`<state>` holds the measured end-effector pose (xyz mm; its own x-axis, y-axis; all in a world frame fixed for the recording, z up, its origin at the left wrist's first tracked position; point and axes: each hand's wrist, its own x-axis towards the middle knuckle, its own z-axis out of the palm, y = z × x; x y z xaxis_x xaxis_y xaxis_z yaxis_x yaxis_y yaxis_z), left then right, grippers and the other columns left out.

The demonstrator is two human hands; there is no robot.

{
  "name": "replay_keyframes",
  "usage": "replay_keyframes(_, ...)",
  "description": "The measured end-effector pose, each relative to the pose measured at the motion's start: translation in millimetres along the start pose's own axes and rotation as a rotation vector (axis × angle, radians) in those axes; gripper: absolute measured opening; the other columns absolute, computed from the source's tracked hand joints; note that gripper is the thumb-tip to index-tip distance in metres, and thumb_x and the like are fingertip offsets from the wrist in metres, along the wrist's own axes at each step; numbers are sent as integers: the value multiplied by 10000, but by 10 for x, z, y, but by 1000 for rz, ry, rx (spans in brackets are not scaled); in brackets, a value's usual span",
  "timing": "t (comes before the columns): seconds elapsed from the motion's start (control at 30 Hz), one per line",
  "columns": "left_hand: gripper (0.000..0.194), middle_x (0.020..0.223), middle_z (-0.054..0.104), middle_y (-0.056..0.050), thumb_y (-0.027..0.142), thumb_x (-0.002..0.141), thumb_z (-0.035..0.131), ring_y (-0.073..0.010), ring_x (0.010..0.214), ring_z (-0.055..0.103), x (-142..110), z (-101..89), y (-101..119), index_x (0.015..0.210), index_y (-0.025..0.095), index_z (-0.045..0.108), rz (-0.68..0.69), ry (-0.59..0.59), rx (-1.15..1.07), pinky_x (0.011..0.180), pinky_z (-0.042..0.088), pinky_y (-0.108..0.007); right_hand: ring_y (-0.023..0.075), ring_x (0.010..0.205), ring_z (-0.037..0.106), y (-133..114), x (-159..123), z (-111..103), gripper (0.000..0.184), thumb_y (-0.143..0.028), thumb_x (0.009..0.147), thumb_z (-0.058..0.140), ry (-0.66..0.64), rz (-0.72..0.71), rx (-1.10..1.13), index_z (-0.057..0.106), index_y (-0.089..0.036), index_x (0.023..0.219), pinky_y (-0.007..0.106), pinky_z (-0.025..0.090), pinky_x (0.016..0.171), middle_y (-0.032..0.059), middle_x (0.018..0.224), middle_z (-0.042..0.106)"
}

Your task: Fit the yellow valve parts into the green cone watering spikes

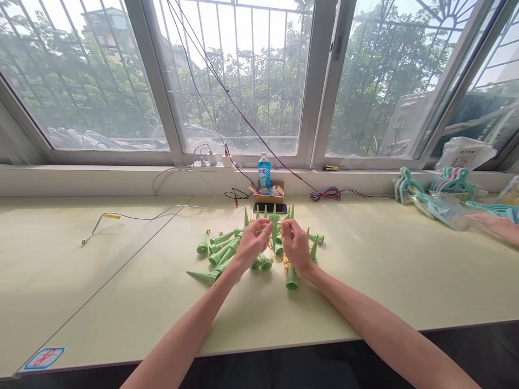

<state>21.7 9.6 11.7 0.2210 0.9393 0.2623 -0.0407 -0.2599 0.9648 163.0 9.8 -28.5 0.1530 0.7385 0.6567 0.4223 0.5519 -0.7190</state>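
On the table (141, 308), take your pile of spikes (265, 263) as the dial's centre, with one spike (274, 229) between your left hand (254, 239) and right hand (297, 243). You have a phone (279, 208) at 12 o'clock, the carton (273, 199) behind it, a cable bundle (328, 194) at 1, hangers (405, 186) at 2, a co-worker's hand (494, 226) at 3, a label (44, 359) at 8 and a cord (140, 218) at 10.

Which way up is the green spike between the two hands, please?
Point down: the green spike has its wide end at the top and narrows toward the table below.
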Motion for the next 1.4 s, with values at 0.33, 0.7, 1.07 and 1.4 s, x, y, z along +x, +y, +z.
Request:
replay_keyframes(0.33,403,861,622,-26,498,729,721,-39,450,446,-6,18,-31,937,187,573,25,-20,25,367,333,-174,118,497,408,24,5,-3,335,-447,1002,361,-22,-6,-12,503,-207,816,241,320,505,-42,585,451)
replay_keyframes(0.7,364,815,571,9,436,727,742,-42,470,463,28,-13,-102,943,192,581,62,-48,21,382,353,-169,114,477,337,25,16,3,401,-455,1004,339,-10,7,-25,361,-223,677,255,269,493,-58,531,366)
replay_keyframes(1.07,380,579,528,31,528,803,643,-49,388,399,22,-29,-43,732,168,544,50,51,71,378,293,-184,109,503,443,-32,-1,-26,338,-433,1005,363,72,3,-27,507,-199,808,235,342,530,-39,599,481)
replay_keyframes(1.4,294,537,526,58,474,847,589,-64,331,405,46,-39,-90,865,184,547,-5,76,52,348,269,-187,113,511,468,-9,0,-5,327,-429,1004,375,41,-27,-18,533,-197,836,234,362,542,-24,636,522)
